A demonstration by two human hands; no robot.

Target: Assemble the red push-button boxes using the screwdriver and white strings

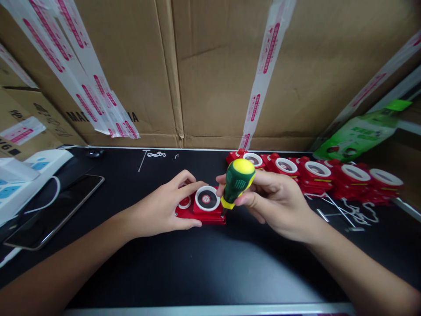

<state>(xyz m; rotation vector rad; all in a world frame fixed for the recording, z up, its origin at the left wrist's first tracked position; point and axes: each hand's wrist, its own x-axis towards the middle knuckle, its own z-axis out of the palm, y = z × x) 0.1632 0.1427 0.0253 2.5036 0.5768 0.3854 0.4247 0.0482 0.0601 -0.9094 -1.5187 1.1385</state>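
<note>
A red device (200, 215) with a white-rimmed round dial lies on the black table in front of me. My left hand (164, 204) grips its left side, thumb along the near edge and fingers over the far side. Between the fingers of my right hand (276, 197) is a stubby screwdriver (239, 180) with a green and yellow handle. It stands nearly upright, its tip down at the right front corner of the device. Whether the tip sits in a screw is too small to tell.
Several similar red devices (317, 171) stand in a row at the back right, near a green bottle (358, 134). White cords and T-shaped metal rods (340, 213) lie before them. A phone (55, 210) and white power strip (36, 184) are at left. Cardboard (210, 79) walls the back.
</note>
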